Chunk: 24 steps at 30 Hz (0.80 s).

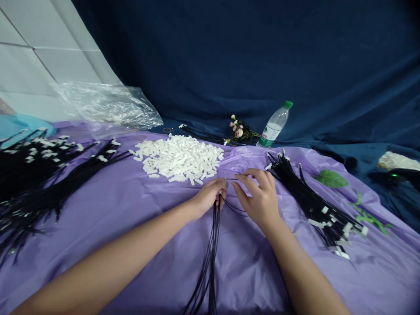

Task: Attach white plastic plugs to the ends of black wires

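My left hand (212, 197) is closed around a bundle of thin black cords (213, 245), which hang from it toward the near edge. A short stretch of one black cord (231, 179) runs from its fingertips across to my right hand (257, 192). The right fingertips pinch the end of that cord, with the other fingers curled loosely. One cord loops below, between the two hands. Just beyond the left hand lies a heap of small white plastic pieces (180, 157).
Black cords with white ends lie in a large pile (39, 188) at left and a bundle (305, 197) at right. Behind stand a plastic bottle (274, 124) and small flowers (239, 130). A clear plastic bag (111, 107) lies back left. Purple cloth (138, 275) covers the table.
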Tool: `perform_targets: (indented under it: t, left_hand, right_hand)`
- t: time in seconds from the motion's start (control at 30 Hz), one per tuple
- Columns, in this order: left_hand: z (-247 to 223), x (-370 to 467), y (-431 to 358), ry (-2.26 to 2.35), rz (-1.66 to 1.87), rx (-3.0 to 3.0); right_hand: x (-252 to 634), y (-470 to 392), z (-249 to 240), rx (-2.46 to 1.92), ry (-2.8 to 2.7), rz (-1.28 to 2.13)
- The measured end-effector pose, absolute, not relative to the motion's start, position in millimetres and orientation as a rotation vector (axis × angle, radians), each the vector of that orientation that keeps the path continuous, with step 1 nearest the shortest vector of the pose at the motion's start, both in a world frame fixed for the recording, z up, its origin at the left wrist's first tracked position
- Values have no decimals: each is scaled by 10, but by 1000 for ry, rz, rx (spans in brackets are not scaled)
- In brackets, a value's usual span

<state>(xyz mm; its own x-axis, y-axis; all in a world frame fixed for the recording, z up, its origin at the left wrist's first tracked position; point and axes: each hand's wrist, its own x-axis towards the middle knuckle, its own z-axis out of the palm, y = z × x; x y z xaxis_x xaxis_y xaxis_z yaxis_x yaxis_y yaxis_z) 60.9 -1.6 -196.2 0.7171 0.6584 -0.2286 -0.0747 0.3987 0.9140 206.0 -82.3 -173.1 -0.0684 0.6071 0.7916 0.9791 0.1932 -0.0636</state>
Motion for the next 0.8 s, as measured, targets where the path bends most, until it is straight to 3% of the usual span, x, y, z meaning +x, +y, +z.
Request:
perform_targets:
  t: [0.23,0.8]
  left_hand:
    - [-1945,582,59,594,509,767]
    - [-1964,588,65,597,536,652]
  right_hand:
    - [1905,-946,-1650,-1076,-2073,-683]
    - [1812,-873,-1768,-1149,-2253,-466]
